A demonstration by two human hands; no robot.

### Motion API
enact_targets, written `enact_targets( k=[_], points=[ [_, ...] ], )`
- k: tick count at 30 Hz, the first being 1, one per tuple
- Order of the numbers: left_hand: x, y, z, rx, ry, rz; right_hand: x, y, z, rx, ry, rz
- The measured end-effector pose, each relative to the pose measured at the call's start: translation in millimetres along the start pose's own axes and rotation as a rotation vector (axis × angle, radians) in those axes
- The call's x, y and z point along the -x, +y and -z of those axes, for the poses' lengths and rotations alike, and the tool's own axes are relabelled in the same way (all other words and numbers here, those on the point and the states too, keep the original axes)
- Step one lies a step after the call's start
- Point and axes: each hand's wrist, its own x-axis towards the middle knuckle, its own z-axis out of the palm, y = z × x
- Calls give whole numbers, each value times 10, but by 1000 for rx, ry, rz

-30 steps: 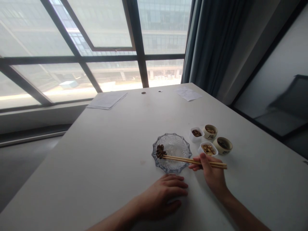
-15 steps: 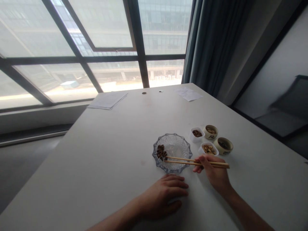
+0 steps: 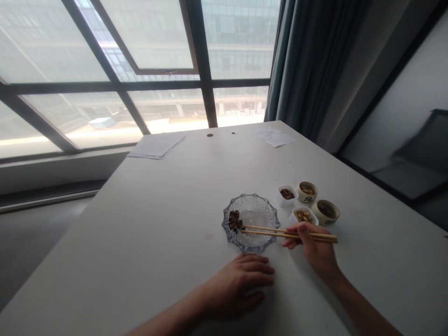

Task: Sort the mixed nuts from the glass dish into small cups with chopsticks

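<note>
A pair of wooden chopsticks (image 3: 273, 232) is gripped in my right hand (image 3: 311, 245), which is closed around them. Their tips are in the clear glass plate (image 3: 259, 243) with a scalloped rim, at the right edge of a small heap of dark brown, nut-like pieces (image 3: 234, 220). Whether the tips pinch a piece is too small to tell. My left hand (image 3: 241, 282) rests on the table just in front of the plate, fingers stretched out and holding nothing.
Right of the plate stand two white plastic cups (image 3: 286, 202) (image 3: 311, 219) and two cream ceramic bowls (image 3: 305, 198) (image 3: 328, 219), with brown or tan pieces inside. Papers (image 3: 157, 145) (image 3: 275, 136) lie at the far end of the white table (image 3: 168, 210), before windows and a dark curtain (image 3: 297, 60).
My right hand has shifted slightly to the right, and the chopstick tips have drawn a little rightward and closer together beside the brown heap. My left hand has stayed in place.
</note>
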Motion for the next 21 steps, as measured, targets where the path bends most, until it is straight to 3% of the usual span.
enact_targets(
  k=[5,21],
  points=[
    [0,-6,-10,-5,1,-4,-18,40,50,-6,-6,-9],
    [6,-8,-13,-12,9,1,-9,70,-100,-48,114,-114]
  ],
)
